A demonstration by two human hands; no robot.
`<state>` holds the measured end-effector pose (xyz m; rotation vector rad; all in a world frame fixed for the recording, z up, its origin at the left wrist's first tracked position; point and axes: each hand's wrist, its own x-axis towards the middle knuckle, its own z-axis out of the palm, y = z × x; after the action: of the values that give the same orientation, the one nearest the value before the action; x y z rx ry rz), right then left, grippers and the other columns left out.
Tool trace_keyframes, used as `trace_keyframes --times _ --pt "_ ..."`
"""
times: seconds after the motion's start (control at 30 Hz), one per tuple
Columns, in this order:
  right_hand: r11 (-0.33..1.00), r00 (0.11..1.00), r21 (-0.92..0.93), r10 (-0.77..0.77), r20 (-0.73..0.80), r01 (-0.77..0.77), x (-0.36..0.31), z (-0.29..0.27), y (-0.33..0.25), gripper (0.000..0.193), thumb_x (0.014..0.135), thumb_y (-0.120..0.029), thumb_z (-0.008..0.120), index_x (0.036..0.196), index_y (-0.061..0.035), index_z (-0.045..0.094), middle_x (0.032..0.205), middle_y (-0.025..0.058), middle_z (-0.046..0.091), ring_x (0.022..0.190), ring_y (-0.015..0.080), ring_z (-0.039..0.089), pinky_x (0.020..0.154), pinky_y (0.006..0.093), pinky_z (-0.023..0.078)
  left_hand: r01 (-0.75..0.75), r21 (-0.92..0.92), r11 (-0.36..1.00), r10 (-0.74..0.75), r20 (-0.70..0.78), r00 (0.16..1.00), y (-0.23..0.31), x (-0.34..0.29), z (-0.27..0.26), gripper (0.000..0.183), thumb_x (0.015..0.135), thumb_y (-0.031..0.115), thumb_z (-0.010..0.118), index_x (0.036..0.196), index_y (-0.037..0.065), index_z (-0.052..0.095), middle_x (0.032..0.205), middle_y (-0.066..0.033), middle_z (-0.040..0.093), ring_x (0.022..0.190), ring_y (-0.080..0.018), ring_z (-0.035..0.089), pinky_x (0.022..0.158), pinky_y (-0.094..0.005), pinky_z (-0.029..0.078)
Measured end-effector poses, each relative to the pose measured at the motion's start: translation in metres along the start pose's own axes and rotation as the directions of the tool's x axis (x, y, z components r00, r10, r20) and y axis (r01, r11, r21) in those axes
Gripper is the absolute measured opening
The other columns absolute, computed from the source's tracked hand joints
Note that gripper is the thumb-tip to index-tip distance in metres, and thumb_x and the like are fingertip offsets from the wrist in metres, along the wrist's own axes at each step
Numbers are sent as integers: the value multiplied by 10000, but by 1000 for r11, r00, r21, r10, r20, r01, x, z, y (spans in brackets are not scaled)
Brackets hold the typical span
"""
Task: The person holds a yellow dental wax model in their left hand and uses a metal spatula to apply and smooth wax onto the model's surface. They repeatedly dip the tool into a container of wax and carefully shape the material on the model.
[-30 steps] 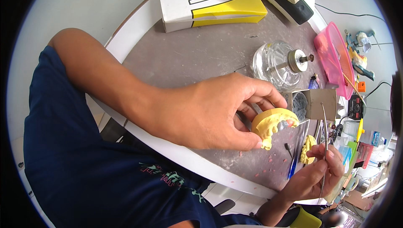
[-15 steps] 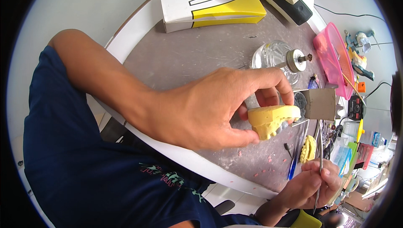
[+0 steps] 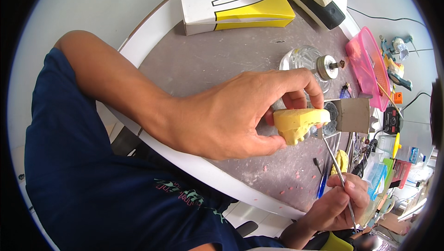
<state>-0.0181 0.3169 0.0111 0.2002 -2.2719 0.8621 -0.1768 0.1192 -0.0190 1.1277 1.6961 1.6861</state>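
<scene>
Yellow dental stone cast [image 3: 299, 122] raised above the grey bench [image 3: 208, 66], pinched in left hand [image 3: 231, 117], turned toward the tool | right hand [image 3: 340, 202] closed pen-like on thin metal carver [image 3: 334, 161], tip at cast's underside | glass spirit lamp [image 3: 309, 61] behind.

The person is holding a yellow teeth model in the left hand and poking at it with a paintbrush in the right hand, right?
Almost. The left hand does hold the yellow teeth model, but the head view shows the right hand holding a thin metal tool, not a paintbrush. Its tip reaches up to the model.
</scene>
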Motion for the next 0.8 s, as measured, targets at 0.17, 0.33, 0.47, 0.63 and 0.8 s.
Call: trace_keyframes --times 0.17,0.33,0.47,0.63,0.8 --pt "999 997 -30 -25 71 27 1 -1 2 139 877 -132 553 965 -25 548 715 119 607 624 167 569 594 253 452 -73 10 997 74 -34 997 -3 1 2 432 725 27 641 1112 63 454 933 -148 574 752 -217 561 648 -319 464" --pt "999 998 -30 -20 62 22 2 2 1 129 870 -117 552 962 -27 552 711 120 610 621 169 572 592 252 453 -69 15 997 69 -21 997 -3 1 1 433 725 29 644 1111 61 453 945 -152 569 754 -217 558 649 -314 465" --pt "999 997 -27 -36 69 38 2 2 2 124 867 -115 556 956 -28 555 709 120 609 606 169 572 587 252 452 -74 16 997 74 -18 997 -4 1 1 437 726 32 646 1114 62 449 961 -161 560 761 -219 558 653 -314 467" --pt "999 996 -24 -44 71 46 2 3 2 130 865 -117 561 958 -26 556 709 114 604 603 170 575 574 253 452 -82 13 997 83 -16 996 -4 1 1 439 725 34 648 1114 60 446 966 -166 556 768 -223 557 657 -318 470" --pt "999 994 -2 -54 97 55 3 1 2 138 860 -115 569 963 -24 555 731 116 604 611 171 577 572 256 449 -78 25 997 78 -12 997 -3 1 1 435 725 40 648 1110 55 447 965 -168 559 776 -224 559 659 -321 471"
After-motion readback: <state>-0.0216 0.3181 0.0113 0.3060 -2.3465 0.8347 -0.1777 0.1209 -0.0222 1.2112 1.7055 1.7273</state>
